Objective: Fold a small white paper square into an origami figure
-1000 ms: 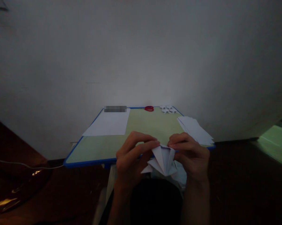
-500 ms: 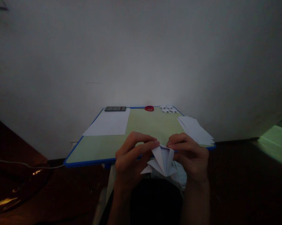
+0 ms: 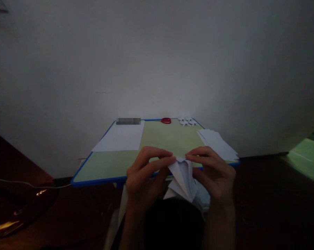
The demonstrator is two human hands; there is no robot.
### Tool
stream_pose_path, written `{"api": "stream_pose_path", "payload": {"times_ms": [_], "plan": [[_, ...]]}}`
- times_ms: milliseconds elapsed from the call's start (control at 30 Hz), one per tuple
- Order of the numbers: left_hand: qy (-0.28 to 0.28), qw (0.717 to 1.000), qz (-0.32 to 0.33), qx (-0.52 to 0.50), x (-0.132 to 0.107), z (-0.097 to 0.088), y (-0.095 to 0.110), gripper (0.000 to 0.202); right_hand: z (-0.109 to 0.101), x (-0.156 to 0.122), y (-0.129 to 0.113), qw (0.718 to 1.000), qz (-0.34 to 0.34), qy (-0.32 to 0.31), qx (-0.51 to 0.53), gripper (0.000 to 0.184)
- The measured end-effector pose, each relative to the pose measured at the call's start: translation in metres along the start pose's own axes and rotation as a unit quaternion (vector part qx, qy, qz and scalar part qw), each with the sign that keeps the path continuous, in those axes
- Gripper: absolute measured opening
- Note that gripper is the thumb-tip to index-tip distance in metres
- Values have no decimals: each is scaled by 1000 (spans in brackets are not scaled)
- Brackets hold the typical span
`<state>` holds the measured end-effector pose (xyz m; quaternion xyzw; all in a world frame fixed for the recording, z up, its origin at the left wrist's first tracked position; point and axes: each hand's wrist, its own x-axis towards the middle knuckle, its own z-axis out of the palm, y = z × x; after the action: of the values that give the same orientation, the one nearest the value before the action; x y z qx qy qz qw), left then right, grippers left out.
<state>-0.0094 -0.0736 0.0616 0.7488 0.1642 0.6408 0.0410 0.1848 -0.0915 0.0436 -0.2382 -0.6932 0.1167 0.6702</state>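
Observation:
A partly folded white paper figure (image 3: 183,178) hangs in the air just in front of the near edge of a small green table with a blue rim (image 3: 96,181). My left hand (image 3: 143,177) pinches its upper left flap between thumb and fingers. On the other side, my right hand (image 3: 214,172) pinches the upper right flap. The fingertips of both hands almost meet at the paper's top.
On the table lie a white sheet (image 3: 120,137) at the left, a stack of white sheets (image 3: 218,144) at the right, red scissors (image 3: 166,120), a dark phone (image 3: 128,121) and several small folded paper pieces (image 3: 187,121) at the far edge. A plain wall stands behind.
Both hands have shifted slightly up and apart, and the folded paper has narrowed and tilted a little to the right between them.

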Motion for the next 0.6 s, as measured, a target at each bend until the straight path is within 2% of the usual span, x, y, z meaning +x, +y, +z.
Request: {"api": "stream_pose_path", "payload": {"times_ms": [333,600], "plan": [[3,1000,2,9,-1,0,0,31,2,2,-10,993,-58,29,-103,37],[6,1000,-8,8,-2,3,-4,33,2,3,-12,993,-56,19,-102,37]]}}
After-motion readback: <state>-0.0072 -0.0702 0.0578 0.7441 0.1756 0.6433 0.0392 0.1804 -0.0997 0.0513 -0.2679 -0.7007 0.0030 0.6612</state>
